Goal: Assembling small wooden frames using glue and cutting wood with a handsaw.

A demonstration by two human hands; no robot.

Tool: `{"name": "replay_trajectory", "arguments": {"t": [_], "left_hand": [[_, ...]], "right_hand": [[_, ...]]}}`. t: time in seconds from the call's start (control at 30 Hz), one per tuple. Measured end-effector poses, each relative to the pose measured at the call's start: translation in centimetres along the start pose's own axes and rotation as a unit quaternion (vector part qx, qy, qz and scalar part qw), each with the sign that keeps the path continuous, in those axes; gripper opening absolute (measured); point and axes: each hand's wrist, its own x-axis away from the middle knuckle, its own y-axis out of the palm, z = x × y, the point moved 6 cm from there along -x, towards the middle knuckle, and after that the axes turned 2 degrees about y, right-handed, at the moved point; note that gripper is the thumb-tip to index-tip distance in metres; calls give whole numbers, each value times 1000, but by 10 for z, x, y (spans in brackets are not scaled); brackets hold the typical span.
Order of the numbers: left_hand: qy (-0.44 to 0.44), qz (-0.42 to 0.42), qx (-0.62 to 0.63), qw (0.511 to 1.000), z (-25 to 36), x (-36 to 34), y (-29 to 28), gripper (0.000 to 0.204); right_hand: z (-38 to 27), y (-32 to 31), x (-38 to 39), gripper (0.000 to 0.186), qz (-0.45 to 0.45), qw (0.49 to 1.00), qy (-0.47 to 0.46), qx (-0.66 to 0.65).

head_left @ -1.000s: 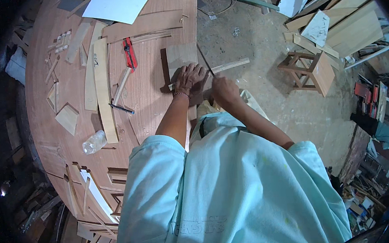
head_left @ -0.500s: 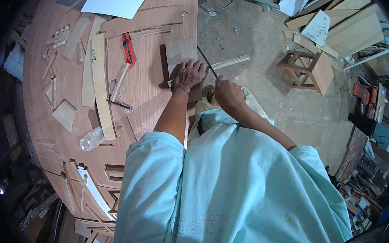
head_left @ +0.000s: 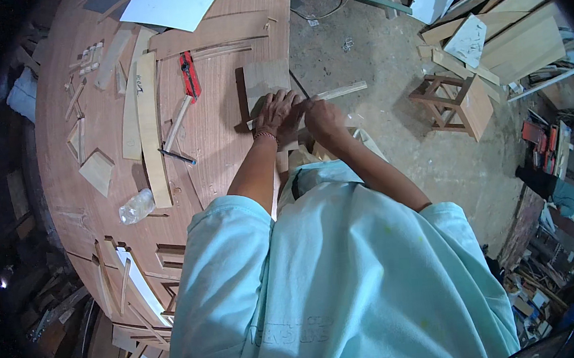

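Note:
My left hand [head_left: 277, 118] presses down on a thin wooden strip [head_left: 344, 90] laid across a wooden block [head_left: 266, 78] at the table's right edge. One end of the strip pokes out left of my wrist; the other juts past the edge over the floor. Close beside it, my right hand [head_left: 326, 120] is wrapped round a handsaw [head_left: 299, 84]. Its dark blade shows edge-on as a thin line, slanting away across the strip. The saw's handle is hidden in my fist, and my fingers cover the strip's middle.
On the table [head_left: 221, 137] lie a red cutter knife [head_left: 190, 76], long pale boards [head_left: 151, 135], a clear plastic bottle [head_left: 136, 206] and a white sheet [head_left: 172, 6]. A small wooden stool [head_left: 455, 104] stands on the floor to the right, with stacked boards [head_left: 520, 36] behind it.
My right hand has moved forward and slightly left with the saw, coming nearer my left hand. The left hand stays on the strip.

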Motion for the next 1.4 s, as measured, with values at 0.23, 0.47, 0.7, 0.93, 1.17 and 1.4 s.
{"name": "replay_trajectory", "arguments": {"t": [0.23, 0.47, 0.7, 0.93, 1.17, 1.4], "left_hand": [[-18, 18, -9, 1000, -8, 11, 2, 24], [6, 20, -74, 997, -6, 5, 11, 19], [-17, 5, -86, 996, -5, 6, 2, 16], [0, 93, -93, 991, -4, 9, -1, 19], [7, 104, -44, 994, -7, 8, 1, 18], [-36, 18, -26, 999, -9, 10, 3, 23]], "right_hand": [[0, -9, 46, 16, -43, 997, 58, -21], [-10, -5, 7, 16, -12, 1000, -2, 21], [-4, -8, 16, 16, -30, 999, 42, -14], [-7, -16, 38, 16, -54, 998, 26, 0], [-13, -6, 1, 17, -26, 999, -29, 29], [-6, -11, 36, 17, -56, 997, 56, 10]]}}
